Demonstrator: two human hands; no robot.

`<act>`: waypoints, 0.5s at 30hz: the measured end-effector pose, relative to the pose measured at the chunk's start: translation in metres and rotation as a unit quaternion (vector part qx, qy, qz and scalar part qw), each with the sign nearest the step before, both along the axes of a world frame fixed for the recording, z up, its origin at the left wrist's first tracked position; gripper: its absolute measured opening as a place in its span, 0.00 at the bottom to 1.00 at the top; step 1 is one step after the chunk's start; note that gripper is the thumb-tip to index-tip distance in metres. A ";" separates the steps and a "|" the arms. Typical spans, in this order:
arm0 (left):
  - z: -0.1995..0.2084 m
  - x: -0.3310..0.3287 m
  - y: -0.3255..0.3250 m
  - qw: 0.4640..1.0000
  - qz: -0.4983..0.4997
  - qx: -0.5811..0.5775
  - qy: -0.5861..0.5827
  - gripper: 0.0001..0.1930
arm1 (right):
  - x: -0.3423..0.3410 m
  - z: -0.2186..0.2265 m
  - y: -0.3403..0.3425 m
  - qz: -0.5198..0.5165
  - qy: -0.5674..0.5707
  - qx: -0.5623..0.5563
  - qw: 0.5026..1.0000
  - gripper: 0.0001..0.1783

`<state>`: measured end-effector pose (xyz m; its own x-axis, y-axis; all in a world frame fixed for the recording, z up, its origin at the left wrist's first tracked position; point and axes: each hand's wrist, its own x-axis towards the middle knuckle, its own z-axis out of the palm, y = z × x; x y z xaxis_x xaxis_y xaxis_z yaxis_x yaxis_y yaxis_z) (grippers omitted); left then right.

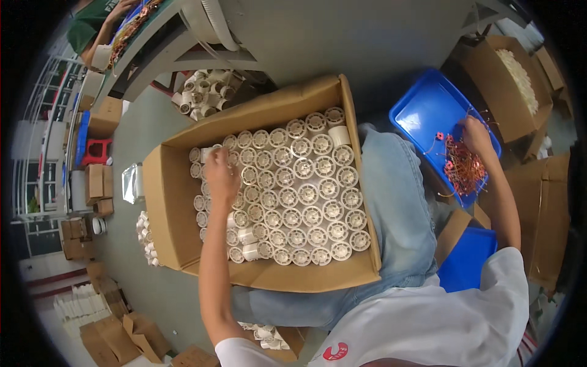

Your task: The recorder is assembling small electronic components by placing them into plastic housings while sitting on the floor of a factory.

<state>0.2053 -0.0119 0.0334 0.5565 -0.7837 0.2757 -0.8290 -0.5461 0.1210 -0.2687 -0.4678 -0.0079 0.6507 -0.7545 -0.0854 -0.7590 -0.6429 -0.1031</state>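
Note:
A cardboard box [293, 278] by my legs holds rows of white round plastic housings [304, 194] with slotted, ring-shaped tops. My left hand [221, 175] reaches over its left part with fingers curled together among the housings. One white housing lies on its side by the fingertips; what the fingers grip is hidden. To the right, a blue tray [422, 101] carries a tangled heap of small red parts with thin wires [463, 168]. My right hand [476, 136] is at the heap's upper edge, fingers closed on some of these wires.
More white cylinders [205, 92] are piled beyond the box, under a metal frame. Another person's arm [110, 27] shows at the upper left. A carton of pale parts [516, 79] stands at the far right, a blue bin [468, 260] below the tray. Cartons [110, 339] line the left floor.

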 end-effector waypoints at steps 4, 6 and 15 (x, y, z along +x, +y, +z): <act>-0.001 0.048 0.015 0.981 0.034 0.163 -0.102 0.33 | -0.004 0.004 0.010 0.010 0.008 -0.059 0.998 0.11; -0.022 0.077 0.035 0.980 0.051 0.177 -0.076 0.33 | 0.002 0.011 0.013 0.016 -0.012 -0.064 0.998 0.10; 0.013 0.030 0.005 0.992 0.103 -0.055 -0.049 0.34 | -0.009 0.093 0.038 -0.091 -0.340 0.025 0.935 0.09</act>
